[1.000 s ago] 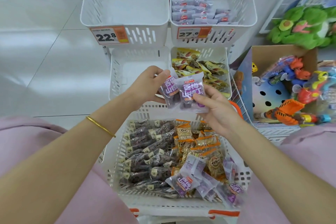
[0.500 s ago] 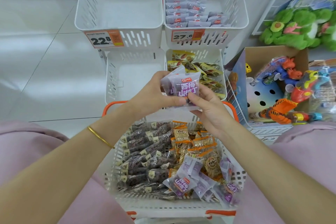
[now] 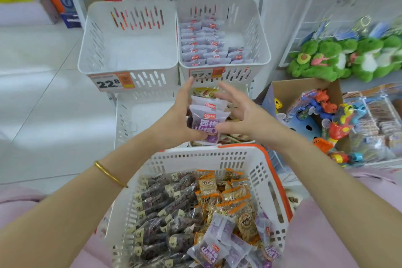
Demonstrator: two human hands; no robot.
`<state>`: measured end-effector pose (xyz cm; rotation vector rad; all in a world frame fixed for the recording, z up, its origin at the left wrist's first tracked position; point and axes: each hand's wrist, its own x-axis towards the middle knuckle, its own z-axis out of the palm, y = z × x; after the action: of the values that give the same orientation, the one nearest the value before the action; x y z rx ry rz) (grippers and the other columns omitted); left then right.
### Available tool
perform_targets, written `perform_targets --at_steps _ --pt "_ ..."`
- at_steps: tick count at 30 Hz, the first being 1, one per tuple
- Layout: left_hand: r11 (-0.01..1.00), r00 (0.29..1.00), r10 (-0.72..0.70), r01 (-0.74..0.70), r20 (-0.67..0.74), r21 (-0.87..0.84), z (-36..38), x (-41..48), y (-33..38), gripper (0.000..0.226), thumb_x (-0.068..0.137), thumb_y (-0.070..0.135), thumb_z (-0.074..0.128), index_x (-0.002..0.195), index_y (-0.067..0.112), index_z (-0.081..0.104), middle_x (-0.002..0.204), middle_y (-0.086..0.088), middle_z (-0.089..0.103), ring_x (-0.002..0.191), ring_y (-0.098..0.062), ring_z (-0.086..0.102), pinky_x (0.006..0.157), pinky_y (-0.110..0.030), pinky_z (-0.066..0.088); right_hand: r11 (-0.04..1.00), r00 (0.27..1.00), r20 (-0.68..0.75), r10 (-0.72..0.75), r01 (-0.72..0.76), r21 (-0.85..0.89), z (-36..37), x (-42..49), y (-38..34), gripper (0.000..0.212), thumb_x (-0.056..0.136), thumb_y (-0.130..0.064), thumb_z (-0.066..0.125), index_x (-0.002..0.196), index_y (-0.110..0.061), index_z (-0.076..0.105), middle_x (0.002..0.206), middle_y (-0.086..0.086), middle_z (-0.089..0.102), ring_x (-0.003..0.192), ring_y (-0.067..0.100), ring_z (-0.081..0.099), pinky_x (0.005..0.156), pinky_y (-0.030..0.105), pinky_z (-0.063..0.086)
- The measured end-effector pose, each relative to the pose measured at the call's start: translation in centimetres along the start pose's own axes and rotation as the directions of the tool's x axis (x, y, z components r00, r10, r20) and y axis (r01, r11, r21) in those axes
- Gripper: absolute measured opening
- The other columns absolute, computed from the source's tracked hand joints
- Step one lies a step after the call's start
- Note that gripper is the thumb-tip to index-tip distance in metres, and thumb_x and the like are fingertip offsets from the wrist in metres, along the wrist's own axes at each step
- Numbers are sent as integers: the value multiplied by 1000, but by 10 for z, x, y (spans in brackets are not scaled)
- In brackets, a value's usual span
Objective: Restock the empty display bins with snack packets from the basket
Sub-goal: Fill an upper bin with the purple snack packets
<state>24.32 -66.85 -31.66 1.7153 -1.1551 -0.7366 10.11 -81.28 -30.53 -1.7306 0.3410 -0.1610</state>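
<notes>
Left hand (image 3: pixel 180 119) grips stacked purple snack packets (image 3: pixel 206 122) past the far rim of the basket (image 3: pixel 195 154); right hand (image 3: pixel 243 115) spread, gripping nothing; packets likely light, soft, slippery; pinch across flat faces

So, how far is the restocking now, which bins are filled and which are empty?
Done: the bin tagged 27 holds rows of pale purple packets, though its right side shows bare floor. In hand: the left hand grips a small stack of purple packets; the right hand is open beside it. Left: the bin tagged 22.8 and the lower left bin are empty, and the basket holds many packets.
</notes>
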Motion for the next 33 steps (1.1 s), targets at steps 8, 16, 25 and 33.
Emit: perform_targets --at_steps 8,16,25,33 --pt "960 978 210 -206 -2 191 8 110 37 121 63 35 83 147 39 -5 132 -7 40 115 -20 52 94 -43 48 720 985 -91 -149 45 -693 -80 51 -49 64 69 -23 82 124 -10 53 115 0 58 108 16 54 88 29 41" --pt "612 987 139 -19 -84 790 -30 237 20 71 96 30 49 150 11 7 158 -9 0 146 -23 1 116 -35 8 469 780 -272 -564 31 -883 -161 162 -38 46 78 -1 66 122 -9 54 125 13 49 106 30 54 87 34 44" --pt "282 993 46 93 -111 955 -34 283 -20 59 99 45 12 150 21 -9 158 -9 -6 145 -23 -8 117 -46 -4 571 933 -296 -206 -130 -810 -177 271 9 47 88 0 52 133 -12 43 136 16 32 116 36 47 103 34 38" --pt "275 982 117 112 -149 955 -31 280 -26 59 98 44 12 150 21 -6 159 -9 -5 146 -23 -8 117 -45 -6 718 942 -335 0 -233 -655 -174 272 14 53 94 -13 41 145 -27 31 157 10 -3 136 32 32 110 32 27"
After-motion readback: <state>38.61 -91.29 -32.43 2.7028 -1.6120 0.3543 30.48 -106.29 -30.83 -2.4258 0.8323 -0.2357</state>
